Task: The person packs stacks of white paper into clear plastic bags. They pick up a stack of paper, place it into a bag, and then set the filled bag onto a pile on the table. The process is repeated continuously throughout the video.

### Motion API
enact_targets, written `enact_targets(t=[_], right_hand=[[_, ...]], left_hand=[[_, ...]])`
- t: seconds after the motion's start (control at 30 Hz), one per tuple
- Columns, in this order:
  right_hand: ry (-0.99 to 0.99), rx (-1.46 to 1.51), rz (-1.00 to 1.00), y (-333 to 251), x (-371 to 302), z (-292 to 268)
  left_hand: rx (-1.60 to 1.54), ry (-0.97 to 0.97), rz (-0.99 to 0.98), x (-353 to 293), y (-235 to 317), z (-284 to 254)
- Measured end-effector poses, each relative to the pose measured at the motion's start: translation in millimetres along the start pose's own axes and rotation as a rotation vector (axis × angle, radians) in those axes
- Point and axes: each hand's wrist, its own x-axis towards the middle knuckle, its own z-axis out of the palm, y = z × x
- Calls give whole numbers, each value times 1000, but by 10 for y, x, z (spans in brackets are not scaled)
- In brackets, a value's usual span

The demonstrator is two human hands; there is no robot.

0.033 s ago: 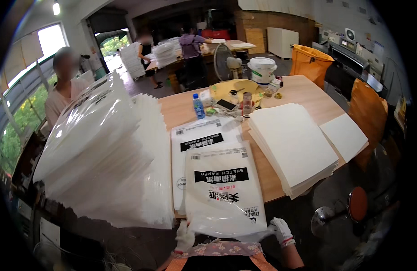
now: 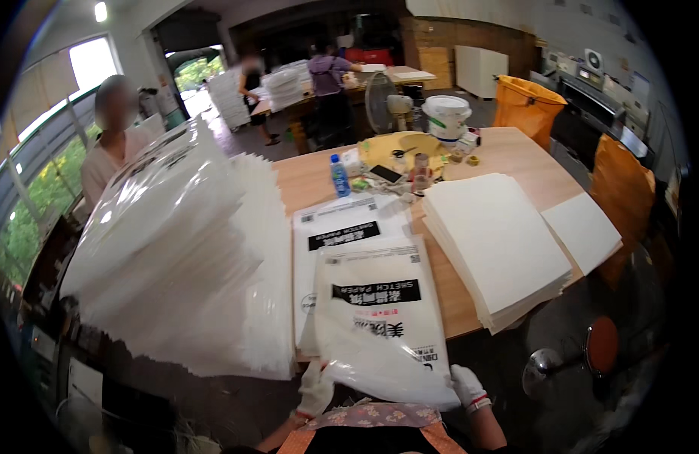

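Observation:
A clear plastic bag of paper (image 2: 379,325), printed in black and red, lies right in front of me, its near end hanging past the table edge. My left hand (image 2: 316,389), in a white knit glove, pinches the bag's near left corner. At the near right corner, my gloved right hand (image 2: 469,387) has its fingers closed on the bag's edge, partly hidden by the plastic. Under and behind this bag is another printed paper pack (image 2: 342,214). To the left rises a tall leaning pile of glossy plastic bags (image 2: 175,272). White sheets (image 2: 501,242) are stacked on the right.
A smaller paper stack (image 2: 582,231) is at the table's (image 2: 508,147) right edge. Farther back are a blue bottle (image 2: 339,178), a phone (image 2: 386,174), a glass (image 2: 420,170) and a white bucket (image 2: 446,119). A person (image 2: 115,144) stands left; a round stool (image 2: 600,344) is right.
The view has shifted slightly. My left hand has moved up a little along the bag's corner, and the bag's near end now bulges and sags between my hands.

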Motion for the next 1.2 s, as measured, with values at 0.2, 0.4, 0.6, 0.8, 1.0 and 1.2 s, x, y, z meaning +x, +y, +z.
enact_targets(t=[0.2,0.4,0.6,0.8,1.0,1.2], right_hand=[[-481,107,38,464,93,561],[-536,-26,-179,383,89,1144],[-602,52,-154,-232,36,1503],[-606,-22,-79,-909,-253,1667],[-594,-116,-196,-1078,-381,1726],[-554,-91,-319,-1049,-451,1597]], left_hand=[[-388,-278,301,144,640,-269],[-723,-297,-1,-220,1162,-948],[-486,114,951,-229,1002,-1471],[-362,-184,943,-567,-954,-2563],[-766,54,624,-774,-129,-1917],[-1043,-8,546,-325,597,-1678]])
